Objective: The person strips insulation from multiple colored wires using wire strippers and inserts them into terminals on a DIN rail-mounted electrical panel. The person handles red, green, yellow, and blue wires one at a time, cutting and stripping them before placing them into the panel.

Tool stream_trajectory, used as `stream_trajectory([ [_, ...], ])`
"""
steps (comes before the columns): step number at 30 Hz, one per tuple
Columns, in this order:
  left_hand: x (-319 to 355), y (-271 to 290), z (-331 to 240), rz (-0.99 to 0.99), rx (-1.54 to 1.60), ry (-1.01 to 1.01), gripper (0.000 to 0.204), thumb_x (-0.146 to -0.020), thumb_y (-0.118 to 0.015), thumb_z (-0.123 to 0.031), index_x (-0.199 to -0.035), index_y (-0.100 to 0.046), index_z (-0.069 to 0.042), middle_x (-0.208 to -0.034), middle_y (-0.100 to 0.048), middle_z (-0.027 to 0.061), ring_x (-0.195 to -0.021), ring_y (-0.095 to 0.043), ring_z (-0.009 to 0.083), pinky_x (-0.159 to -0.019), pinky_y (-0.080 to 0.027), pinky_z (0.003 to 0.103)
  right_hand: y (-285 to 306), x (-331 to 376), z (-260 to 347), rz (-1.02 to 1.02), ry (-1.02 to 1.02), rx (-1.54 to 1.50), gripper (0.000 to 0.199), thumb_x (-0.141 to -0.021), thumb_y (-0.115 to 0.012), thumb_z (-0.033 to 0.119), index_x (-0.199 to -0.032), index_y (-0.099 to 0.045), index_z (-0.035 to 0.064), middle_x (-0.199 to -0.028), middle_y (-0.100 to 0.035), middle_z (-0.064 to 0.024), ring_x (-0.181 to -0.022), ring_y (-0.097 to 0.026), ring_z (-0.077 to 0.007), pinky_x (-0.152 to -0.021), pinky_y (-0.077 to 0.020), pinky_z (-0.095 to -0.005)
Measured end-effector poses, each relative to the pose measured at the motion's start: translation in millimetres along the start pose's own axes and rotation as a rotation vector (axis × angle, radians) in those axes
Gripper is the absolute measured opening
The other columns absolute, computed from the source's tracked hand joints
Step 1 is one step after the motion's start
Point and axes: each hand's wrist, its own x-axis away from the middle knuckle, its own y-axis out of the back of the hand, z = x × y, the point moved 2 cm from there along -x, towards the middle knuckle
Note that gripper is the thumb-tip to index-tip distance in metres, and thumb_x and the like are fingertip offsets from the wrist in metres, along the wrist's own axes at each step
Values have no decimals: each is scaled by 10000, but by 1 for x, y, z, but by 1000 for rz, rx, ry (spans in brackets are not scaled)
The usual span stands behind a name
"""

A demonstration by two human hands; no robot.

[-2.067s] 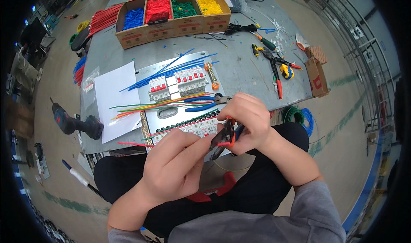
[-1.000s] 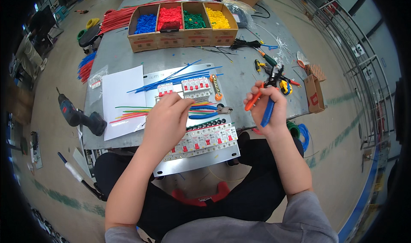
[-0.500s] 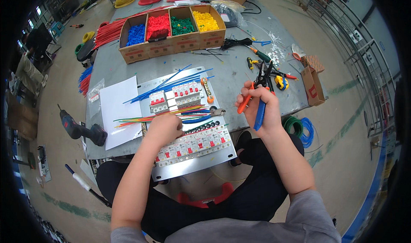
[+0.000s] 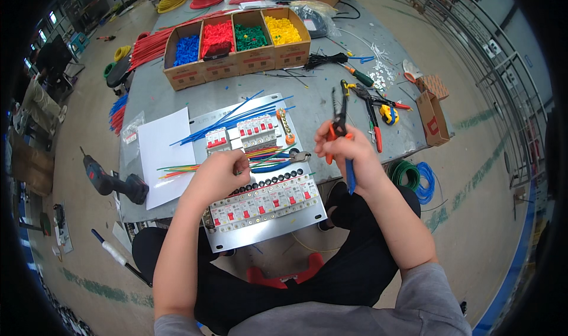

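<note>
orange-and-blue pliers (image 4: 339,124) shift nearer the panel (image 4: 266,229), gripped by the right hand (image 4: 355,153). left hand (image 4: 220,173) curls above it, grip unclear.

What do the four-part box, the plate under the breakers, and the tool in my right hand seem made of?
Box: cardboard, by its matte brown printed walls. Plate: probably sheet metal, being smooth, silvery and slotted. Tool: dark jaws suggest metal; smooth orange and blue grips look plastic or rubber.
</note>
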Motion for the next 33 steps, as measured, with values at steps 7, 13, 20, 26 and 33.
stream_trajectory([
  [7,31,4,-26,130,809,69,93,-1052,-702,-85,-1095,-666,-10,-847,-760,63,-799,-732,119,-738,-578,288,-28,7,2,302,34,169,340,-899,-739,76,-1226,-684,2,-1315,-632,-114,-1052,-617,-123,-925,-515,-287],
  [13,44,-9,-31,255,840,17,127,-1078,-691,-108,-1147,-654,-8,-1000,-783,73,-912,-747,140,-848,-583,302,-39,6,-9,435,-33,67,426,-903,-739,100,-1310,-679,-9,-1218,-681,-81,-1020,-653,-132,-935,-532,-307],
  [20,46,-7,-37,101,900,-74,328,-1087,-706,-174,-1375,-729,-18,-1286,-690,72,-1162,-683,186,-1036,-539,349,-64,16,-23,732,-117,110,458,-882,-759,43,-1326,-660,-17,-1243,-684,-84,-1060,-662,-175,-994,-542,-340],
  [26,53,-7,-37,114,1136,-64,269,-1079,-720,-198,-1269,-752,-10,-1275,-710,110,-1149,-689,208,-964,-567,383,-65,18,-22,815,-32,215,537,-865,-761,45,-1387,-656,-21,-1259,-698,-92,-1106,-675,-203,-1059,-537,-362],
  [33,77,4,-50,57,1168,-109,218,-1074,-716,-178,-1176,-742,12,-969,-747,96,-842,-693,176,-738,-548,318,-37,14,11,742,35,185,472,-830,-767,40,-1291,-686,-17,-1230,-743,-134,-1159,-697,-215,-1034,-548,-383],
])
